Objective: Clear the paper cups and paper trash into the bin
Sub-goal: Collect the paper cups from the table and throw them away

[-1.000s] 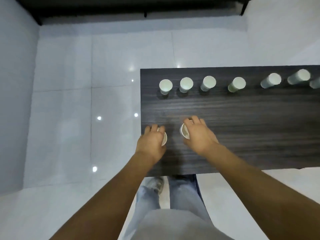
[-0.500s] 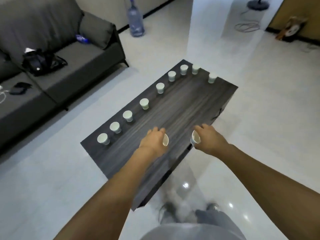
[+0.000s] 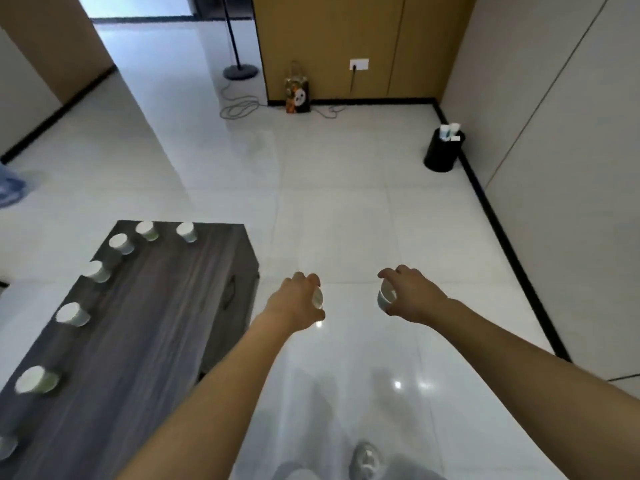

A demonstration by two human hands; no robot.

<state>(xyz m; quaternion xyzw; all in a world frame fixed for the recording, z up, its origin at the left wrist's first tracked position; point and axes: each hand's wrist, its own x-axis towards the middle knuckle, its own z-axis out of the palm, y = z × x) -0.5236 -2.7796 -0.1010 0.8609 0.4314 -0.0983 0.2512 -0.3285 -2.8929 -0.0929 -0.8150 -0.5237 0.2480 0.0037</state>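
My left hand [image 3: 294, 303] grips a white paper cup [image 3: 318, 297], held out over the floor to the right of the table. My right hand [image 3: 414, 296] grips another white paper cup [image 3: 385, 295] at about the same height. A black bin [image 3: 442, 152] stands far ahead at the right wall, with white cups sticking out of its top. Several more paper cups, such as one [image 3: 72, 314] and one [image 3: 186, 231], stand in a row along the left side of the dark wooden table [image 3: 149, 323].
White tiled floor stretches between me and the bin. A patterned gift bag [image 3: 297, 93] and coiled cables [image 3: 242, 107] lie by the wooden back wall, beside a lamp stand base [image 3: 240, 71]. My shoe [image 3: 367, 459] shows at the bottom.
I have lifted both cups off the table and turned right, away from the table. The hands now hang over the floor, and the bin has come into view.
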